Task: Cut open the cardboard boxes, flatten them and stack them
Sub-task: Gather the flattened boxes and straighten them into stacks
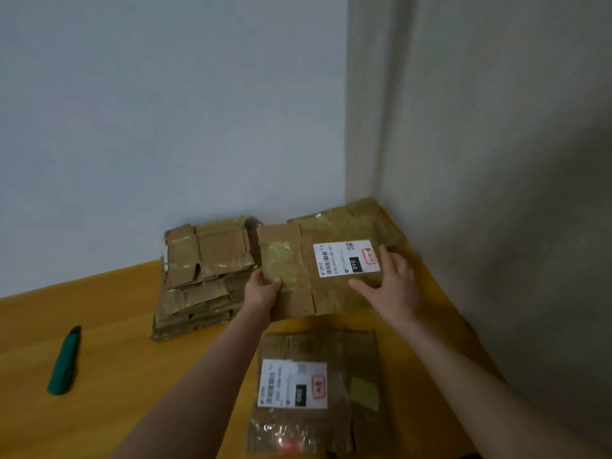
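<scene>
A flattened box (298, 293) is pinched at its left edge by the left hand (261, 288) and touched on its right side by the right hand (394, 286), held flat and spread wide.

- There's a white shipping label (346, 258) on the upper flattened box (291, 293), and its black block reads "010" in white, nice and clear.
- Same label, alongside the barcode: "010-010-L30-551".
- At that label's end, a red-outlined box holds handwriting that starts "3-2-", then a mark I can't make out.
- The second label (293, 384), on the lower flattened box (361, 359), is blurred. Its black block may say "000", and the red stamp is unreadable.
</scene>
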Action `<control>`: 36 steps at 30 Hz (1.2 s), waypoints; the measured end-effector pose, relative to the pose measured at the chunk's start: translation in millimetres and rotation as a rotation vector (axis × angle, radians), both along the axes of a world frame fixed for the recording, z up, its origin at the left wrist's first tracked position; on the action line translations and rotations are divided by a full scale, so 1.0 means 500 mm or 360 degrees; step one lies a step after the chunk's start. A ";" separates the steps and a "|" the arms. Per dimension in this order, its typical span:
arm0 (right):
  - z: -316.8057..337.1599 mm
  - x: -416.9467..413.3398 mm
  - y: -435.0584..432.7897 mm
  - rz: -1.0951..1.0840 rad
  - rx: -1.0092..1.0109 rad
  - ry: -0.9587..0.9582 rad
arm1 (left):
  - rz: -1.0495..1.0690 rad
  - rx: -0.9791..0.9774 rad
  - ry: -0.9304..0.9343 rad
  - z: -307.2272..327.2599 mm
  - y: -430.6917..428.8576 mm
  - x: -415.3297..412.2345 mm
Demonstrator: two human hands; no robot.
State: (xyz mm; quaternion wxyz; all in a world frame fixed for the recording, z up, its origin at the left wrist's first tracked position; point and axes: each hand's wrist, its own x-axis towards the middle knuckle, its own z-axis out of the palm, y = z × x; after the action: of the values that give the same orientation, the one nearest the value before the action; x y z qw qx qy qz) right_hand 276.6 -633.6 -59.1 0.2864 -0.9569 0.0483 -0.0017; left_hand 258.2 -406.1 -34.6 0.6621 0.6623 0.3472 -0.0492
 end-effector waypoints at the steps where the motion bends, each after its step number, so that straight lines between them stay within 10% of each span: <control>1: -0.004 0.026 -0.003 0.0178 -0.0149 -0.0002 | 0.0031 -0.0004 -0.0013 -0.003 -0.015 0.036; 6: -0.071 0.150 -0.004 0.0673 -0.0669 0.0118 | -0.0194 0.0382 0.0004 -0.040 -0.068 0.200; 15: -0.164 0.292 -0.006 0.0976 -0.1172 0.0279 | -0.1797 0.2397 0.0076 -0.198 -0.124 0.220; 27: -0.141 0.390 -0.012 0.0940 -0.1163 0.0444 | -0.1840 0.2376 0.0259 -0.200 -0.120 0.314; 36: -0.121 0.192 0.048 0.0862 -0.0674 0.0063 | -0.1344 0.2092 -0.0283 -0.165 -0.027 0.135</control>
State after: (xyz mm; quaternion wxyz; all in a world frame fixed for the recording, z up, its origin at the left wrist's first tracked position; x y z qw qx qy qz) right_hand 372.8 -609.6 -119.4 0.0703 -0.9731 -0.2032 0.0830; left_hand 325.7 -419.8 -117.2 0.0849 0.9955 -0.0303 -0.0280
